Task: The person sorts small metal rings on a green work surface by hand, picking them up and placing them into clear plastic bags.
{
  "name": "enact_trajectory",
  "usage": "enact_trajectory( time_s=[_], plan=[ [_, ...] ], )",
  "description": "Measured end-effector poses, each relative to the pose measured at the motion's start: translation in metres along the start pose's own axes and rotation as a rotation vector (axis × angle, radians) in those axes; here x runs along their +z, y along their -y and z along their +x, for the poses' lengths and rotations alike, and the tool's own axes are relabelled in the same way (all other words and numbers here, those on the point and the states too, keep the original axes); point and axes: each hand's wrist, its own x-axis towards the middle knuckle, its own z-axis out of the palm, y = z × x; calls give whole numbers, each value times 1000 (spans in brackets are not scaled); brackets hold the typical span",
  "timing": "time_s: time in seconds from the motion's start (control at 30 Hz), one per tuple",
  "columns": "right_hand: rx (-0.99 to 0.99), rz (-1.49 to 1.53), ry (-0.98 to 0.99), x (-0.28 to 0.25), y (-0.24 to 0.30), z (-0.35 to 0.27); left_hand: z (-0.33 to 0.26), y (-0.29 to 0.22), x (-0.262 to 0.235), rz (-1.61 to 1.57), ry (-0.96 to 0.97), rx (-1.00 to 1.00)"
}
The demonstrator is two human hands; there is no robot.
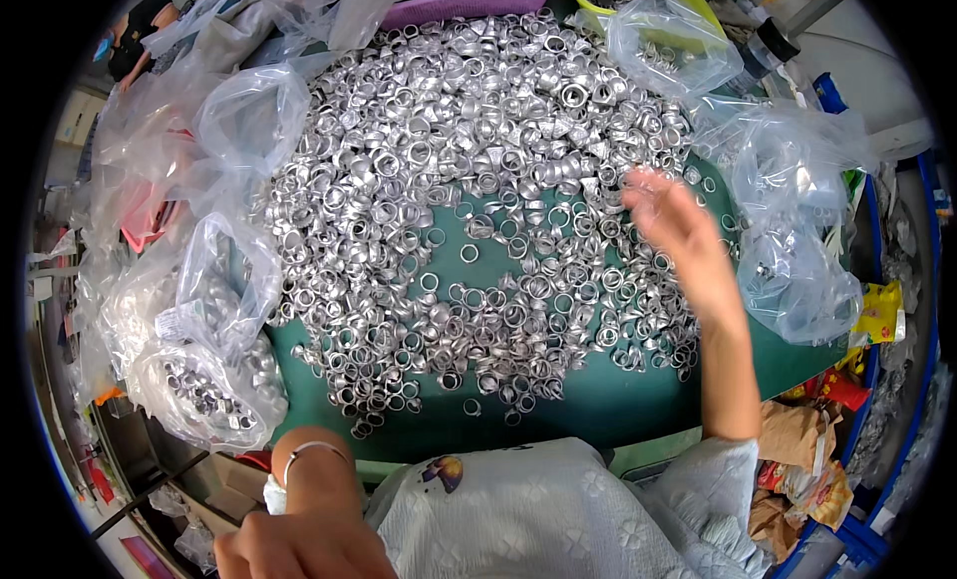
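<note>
A wide heap of silver-coloured metal rings (469, 101) covers most of the green table (618, 395), thinning into loose rings toward the near edge. My right hand (678, 230) hovers over the heap's right side, its fingers pointing away from me and smeared by motion. Whether anything sits between those fingertips cannot be made out. My left hand (299, 544) is down at the lower edge by my body, off the table, its back and knuckles showing. The left fingers are cut off by the picture's edge. A thin bangle circles the left wrist.
Clear plastic bags (214, 390) crowd the left side, some holding rings. More clear bags (797, 240) lie at the right edge. A purple basket (474, 3) and a yellow-green basket (698, 21) stand at the back. Another person (140, 41) is far left.
</note>
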Motion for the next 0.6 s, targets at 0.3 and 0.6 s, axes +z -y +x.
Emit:
enact_trajectory(
  time_s=[0.3,0.6],
  plan=[
    [-669,-847,-324,-27,5,23,11,5,35,-37,-270,91],
    [-392,-1286,-402,-27,-32,128,31,14,8,-28,-161,130]
  ],
)
